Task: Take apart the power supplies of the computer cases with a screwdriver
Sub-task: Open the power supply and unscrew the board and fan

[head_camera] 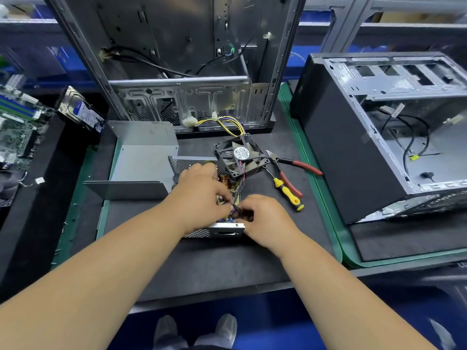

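Two bare hands are working over an opened power supply (214, 229) lying in the middle of a dark, matte bench (214, 269). The supply is a shallow box of thin grey sheet metal with perforated mesh walls; inside, a copper-wound coil (224, 180) and a tangle of blue and black wires (233, 213) are showing. The left hand (202, 190) is reaching down into the box with fingers curled, pinching at the wires. The right hand (260, 215) is meeting it from the near right corner, fingers curled and pinching the same wire bundle.

The supply's bent steel cover (141, 160), smooth and U-shaped, is lying open side up just left of the box. A square black plastic fan (240, 157) is leaning tilted at the box's far right corner, with thin red and black leads trailing toward the hands. Just right of the fan, a screwdriver (288, 192) with a chunky yellow and black handle is lying on the bench, crossed by red-handled cutters (293, 170).

Behind, a tall bare-metal case (182, 59) is standing upright, yellow cables (227, 123) spilling from its base. At the right a second case (379, 137), black-sided, is lying tilted on a green mat (326, 198). A green circuit board (17, 127) is sitting at the far left.
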`<state>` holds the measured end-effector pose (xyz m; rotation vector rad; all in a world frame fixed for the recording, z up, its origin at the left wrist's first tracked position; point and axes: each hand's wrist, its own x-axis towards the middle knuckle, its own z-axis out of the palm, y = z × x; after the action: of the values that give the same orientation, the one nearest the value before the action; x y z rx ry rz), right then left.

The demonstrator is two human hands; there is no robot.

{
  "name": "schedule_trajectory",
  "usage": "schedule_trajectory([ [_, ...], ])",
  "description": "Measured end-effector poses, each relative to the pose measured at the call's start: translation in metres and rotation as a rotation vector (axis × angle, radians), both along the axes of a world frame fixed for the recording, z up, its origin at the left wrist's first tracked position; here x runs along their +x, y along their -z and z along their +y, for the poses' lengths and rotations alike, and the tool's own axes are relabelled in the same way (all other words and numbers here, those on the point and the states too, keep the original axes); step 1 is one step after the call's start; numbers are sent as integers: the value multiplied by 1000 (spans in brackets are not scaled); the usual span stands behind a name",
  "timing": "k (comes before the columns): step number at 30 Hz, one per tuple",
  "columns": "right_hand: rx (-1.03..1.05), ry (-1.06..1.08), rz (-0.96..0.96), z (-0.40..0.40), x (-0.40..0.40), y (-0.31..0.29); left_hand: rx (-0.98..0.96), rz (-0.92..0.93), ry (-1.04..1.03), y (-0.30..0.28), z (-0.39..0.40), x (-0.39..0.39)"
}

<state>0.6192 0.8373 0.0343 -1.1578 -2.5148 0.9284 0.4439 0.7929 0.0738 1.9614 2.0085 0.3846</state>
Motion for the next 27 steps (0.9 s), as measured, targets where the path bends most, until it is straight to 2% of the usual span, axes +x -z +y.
schedule_trajectory([
  [11,-8,-117,-15,6,3,-4,-23,4,-28,-2,1,2],
  [16,-65,-20,47,9,1,4,-19,-6,-25,-3,0,-1],
  [20,-3,-79,67,6,4,7,-9,-4,-40,-3,0,1],
  [24,-112,15,125,11,5,9,-21,-25,-39,-5,1,1],
  [27,-109,42,146,6,7,14,-18,-34,-46,-5,0,2],
])
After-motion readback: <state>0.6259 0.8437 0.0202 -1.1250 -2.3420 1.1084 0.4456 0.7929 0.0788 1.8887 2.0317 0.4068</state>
